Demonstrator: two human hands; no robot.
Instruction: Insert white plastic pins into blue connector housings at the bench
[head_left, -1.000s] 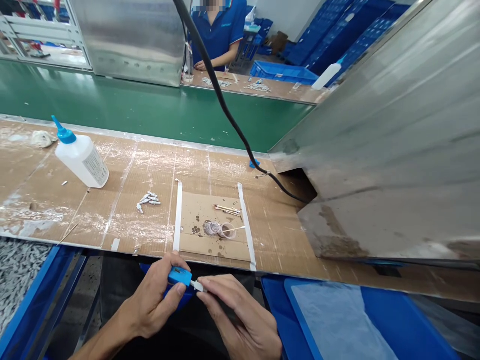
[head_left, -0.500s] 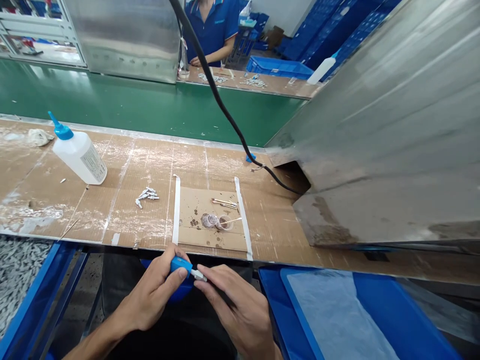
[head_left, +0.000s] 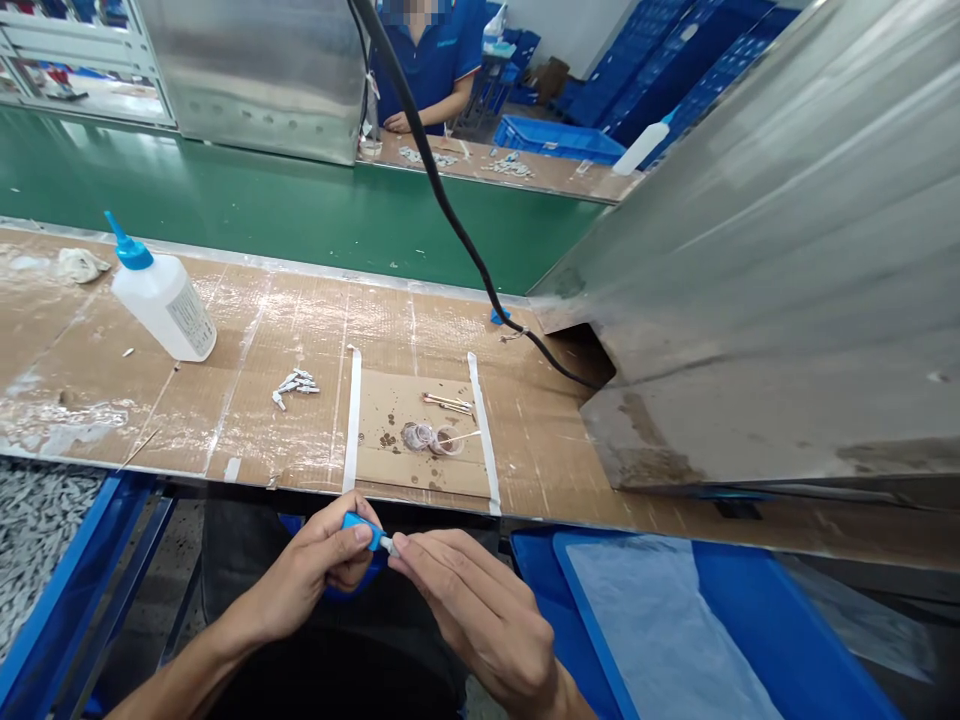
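Observation:
My left hand is closed round a small blue plastic part, held below the front edge of the cardboard-covered bench. My right hand pinches a small white piece that sticks out of the blue part's end. Both hands meet just under a taped-down cardboard square with glue blobs and thin sticks on it. A little heap of white pieces lies on the bench to the left of that square.
A white glue bottle with a blue nozzle stands at the left. A black cable runs down into a big metal housing on the right. Blue trays sit below. A person in blue works beyond the green conveyor belt.
My right fingers have slid closer to the blue part, so less of the white piece shows. Both hands stay together under the bench edge; the view shifted slightly.

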